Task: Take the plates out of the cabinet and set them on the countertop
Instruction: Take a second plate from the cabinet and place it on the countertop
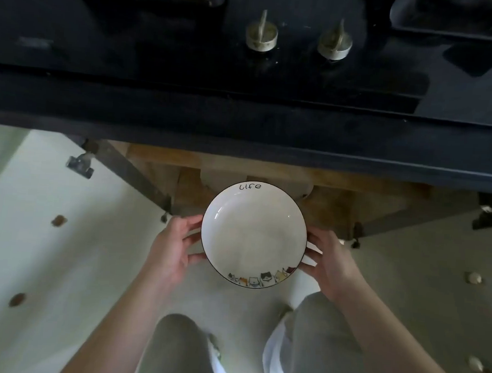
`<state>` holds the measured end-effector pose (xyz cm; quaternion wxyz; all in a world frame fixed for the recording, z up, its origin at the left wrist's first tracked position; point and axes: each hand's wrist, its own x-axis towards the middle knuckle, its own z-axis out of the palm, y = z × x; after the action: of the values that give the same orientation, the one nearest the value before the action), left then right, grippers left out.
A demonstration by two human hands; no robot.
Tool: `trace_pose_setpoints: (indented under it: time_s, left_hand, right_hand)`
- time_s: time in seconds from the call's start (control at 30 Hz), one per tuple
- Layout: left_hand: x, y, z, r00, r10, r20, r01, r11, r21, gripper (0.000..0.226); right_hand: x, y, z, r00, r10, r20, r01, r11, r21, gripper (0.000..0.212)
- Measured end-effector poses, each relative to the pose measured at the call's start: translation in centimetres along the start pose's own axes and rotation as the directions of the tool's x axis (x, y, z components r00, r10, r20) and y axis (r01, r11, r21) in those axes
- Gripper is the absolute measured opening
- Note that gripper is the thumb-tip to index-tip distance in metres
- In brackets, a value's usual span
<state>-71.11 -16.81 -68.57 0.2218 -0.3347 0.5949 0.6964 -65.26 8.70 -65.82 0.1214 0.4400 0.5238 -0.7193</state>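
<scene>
A white deep plate (253,236) with a thin dark rim, the word "life" at its far edge and small cat drawings at its near edge, is held level in front of the open cabinet (331,204). My left hand (176,247) grips its left rim and my right hand (330,260) grips its right rim, fingers curled under the edge. The plate hangs below the dark countertop (243,122). A pale rounded shape behind the plate, inside the cabinet, is mostly hidden.
A black glass hob (162,35) with two brass knobs (261,36) (334,45) sits on the countertop above. White cabinet doors (46,230) (437,258) stand open to the left and right. My knees (181,348) are below the plate.
</scene>
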Motion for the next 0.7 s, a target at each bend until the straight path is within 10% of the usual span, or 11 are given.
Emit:
trace_pose_setpoints:
  time_s: [0.27, 0.7]
  left_hand:
    - [-14.6, 1.0, -6.2, 0.986, -0.123, -0.110, 0.115, 0.991, -0.071, 0.032]
    - [-29.8, 8.4, -12.1, 1.000, 0.018, 0.003, -0.018, 0.999, -0.031, 0.041]
  right_hand:
    - [-14.2, -1.9, 1.7, 0.985, 0.174, -0.017, -0.174, 0.982, -0.070, 0.031]
    - [-30.6, -5.5, 3.4, 0.990, -0.051, 0.134, 0.073, 0.984, -0.165, 0.027]
